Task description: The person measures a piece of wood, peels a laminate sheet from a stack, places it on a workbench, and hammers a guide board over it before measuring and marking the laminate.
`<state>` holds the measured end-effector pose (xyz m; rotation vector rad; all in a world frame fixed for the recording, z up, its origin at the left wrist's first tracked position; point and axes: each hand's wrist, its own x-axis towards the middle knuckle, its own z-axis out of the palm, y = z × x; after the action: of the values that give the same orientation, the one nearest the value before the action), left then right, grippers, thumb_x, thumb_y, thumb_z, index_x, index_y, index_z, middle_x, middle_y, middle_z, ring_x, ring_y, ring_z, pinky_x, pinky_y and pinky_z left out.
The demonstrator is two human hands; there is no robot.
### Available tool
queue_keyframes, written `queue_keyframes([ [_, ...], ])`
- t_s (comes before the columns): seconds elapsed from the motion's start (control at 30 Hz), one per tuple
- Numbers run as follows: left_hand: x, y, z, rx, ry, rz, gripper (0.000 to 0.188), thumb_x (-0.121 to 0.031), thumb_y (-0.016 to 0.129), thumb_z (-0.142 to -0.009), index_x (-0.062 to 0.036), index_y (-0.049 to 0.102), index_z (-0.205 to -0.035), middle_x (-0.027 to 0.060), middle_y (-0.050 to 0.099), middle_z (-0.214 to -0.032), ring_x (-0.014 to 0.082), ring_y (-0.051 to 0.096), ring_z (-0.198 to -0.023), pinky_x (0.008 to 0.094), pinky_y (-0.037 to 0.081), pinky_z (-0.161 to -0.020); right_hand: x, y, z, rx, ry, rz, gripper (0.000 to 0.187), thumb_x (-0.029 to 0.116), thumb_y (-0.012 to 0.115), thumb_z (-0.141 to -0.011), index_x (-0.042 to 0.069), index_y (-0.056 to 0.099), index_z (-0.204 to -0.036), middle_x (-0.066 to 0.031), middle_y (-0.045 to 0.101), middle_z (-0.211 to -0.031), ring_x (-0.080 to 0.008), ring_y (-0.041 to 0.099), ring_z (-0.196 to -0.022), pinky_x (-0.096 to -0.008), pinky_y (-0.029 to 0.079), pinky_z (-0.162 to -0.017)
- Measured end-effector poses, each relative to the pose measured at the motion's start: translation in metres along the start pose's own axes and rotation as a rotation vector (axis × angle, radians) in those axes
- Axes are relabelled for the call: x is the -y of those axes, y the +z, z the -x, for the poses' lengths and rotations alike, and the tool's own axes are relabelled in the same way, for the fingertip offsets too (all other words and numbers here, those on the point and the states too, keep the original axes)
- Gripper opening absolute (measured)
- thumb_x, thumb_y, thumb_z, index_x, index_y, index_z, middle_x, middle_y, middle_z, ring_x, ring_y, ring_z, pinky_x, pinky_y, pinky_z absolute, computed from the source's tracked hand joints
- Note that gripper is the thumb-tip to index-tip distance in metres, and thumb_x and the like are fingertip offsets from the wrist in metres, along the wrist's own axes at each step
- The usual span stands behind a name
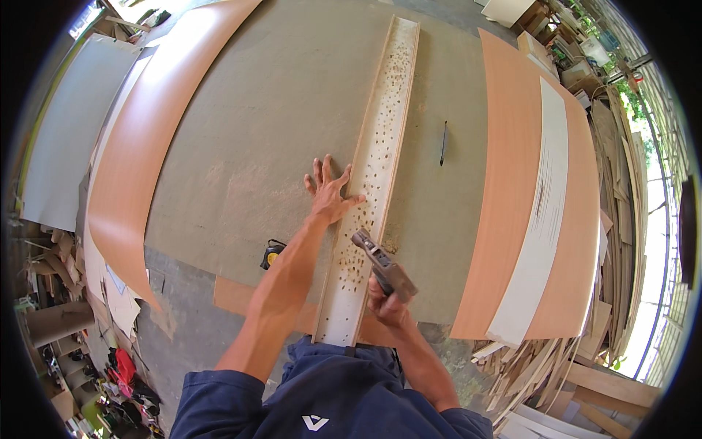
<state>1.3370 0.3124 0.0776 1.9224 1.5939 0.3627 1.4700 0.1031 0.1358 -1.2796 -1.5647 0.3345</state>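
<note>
In the head view, the left hand [331,199] spreads its fingers wide, thumb across the left edge of a long, brown-flecked white board [375,175] lying lengthwise on the grey surface [263,124]; the right hand [392,310] grips a dark tool [389,269] over it.

I see the left hand [331,199] with fingers spread, thumb on a long white board [376,164] dotted with brownish marks. The right hand [387,307] grips a dark metal tool [395,276] above it. I spot a tape measure [272,254] nearer than the left hand, leftward, and a pen [444,144] beyond the right.
</note>
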Motion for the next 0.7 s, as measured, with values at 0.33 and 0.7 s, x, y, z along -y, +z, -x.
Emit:
queue_keyframes([
  [0.33,0.003,0.001,-0.001,-0.027,-0.018,-0.013,0.092,-0.054,0.081,-0.066,-0.0274,0.045,-0.146,0.0142,0.001,-0.162,0.0344,-0.010,-0.149,0.0564,-0.007,-0.115,0.017,0.007,-0.029,0.088,0.170,0.176,0.030,0.015,0.061,-0.092,-0.002,0.053,-0.115,-0.0207,0.065,-0.088,-0.0395,0.066,-0.073,-0.0448,0.052,-0.062],
  [0.7,0.008,0.003,-0.002,-0.021,-0.017,-0.010,0.091,-0.052,0.083,-0.066,-0.0272,0.045,-0.145,0.0135,0.001,-0.162,0.0348,-0.011,-0.149,0.0584,-0.006,-0.115,0.033,0.012,-0.039,0.112,0.212,0.218,0.027,0.023,0.060,-0.092,-0.001,0.055,-0.104,-0.0210,0.065,-0.076,-0.0378,0.065,-0.065,-0.0436,0.052,-0.057],
])
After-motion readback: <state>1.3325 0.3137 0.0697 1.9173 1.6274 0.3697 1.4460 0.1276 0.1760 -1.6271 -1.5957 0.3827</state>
